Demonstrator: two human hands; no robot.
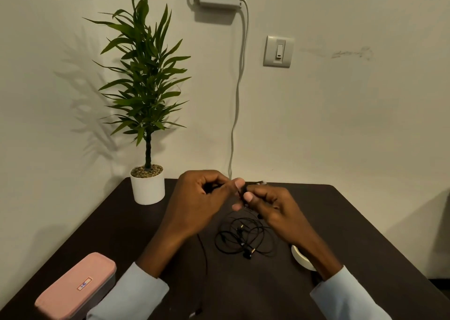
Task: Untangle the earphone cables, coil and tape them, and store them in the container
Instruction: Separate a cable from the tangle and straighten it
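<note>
You have one view only, from the camera worn on your head. It faces forward and slightly down, close over the near edge of the dark table (341,222), toward the wall (341,124) behind it. Its wide angle bends straight lines at the frame borders. Your hands (241,197) sit near centre, low in frame.

Both hands, the left hand (202,195) and the right hand (270,205), pinched a black earphone cable (239,239) above the dark worktop (341,222); a pink container (75,286) lay left.
</note>
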